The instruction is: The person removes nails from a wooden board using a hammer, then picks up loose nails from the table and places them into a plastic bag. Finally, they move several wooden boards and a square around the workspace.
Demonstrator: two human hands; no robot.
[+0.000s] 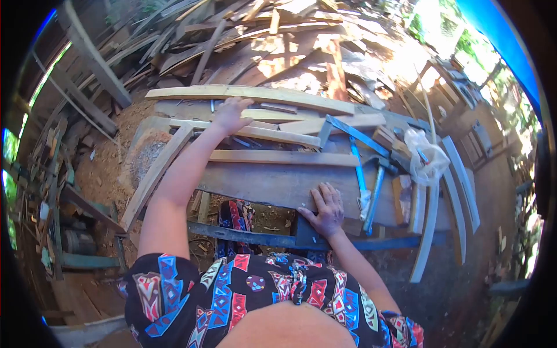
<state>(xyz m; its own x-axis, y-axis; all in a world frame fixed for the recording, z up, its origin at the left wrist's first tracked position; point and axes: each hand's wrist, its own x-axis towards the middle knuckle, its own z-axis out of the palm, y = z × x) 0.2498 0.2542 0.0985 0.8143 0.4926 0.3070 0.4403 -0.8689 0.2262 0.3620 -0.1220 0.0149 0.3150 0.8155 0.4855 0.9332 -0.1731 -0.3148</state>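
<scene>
My left hand [232, 115] reaches over the far part of the workbench [267, 180], its fingers stretched out beside a long wooden strip [249, 91]. Under and near that hand lie another pale strip [278, 135] and a shorter piece of wood [336, 123]. Flat on the bench's near edge rests my right hand [326, 211], fingers spread, holding nothing. Between the two hands a straight strip [284, 158] lies across the bench. A blue-handled hammer [376, 194] and an angled blue metal piece [357, 136] are to the right.
A clear plastic bag [426, 156] sits at the bench's right side, near several long strips [455, 203] jutting past the edge. At left, a slanted wooden piece [154, 180] leans by the bench. Scrap wood [232, 40] is heaped behind it.
</scene>
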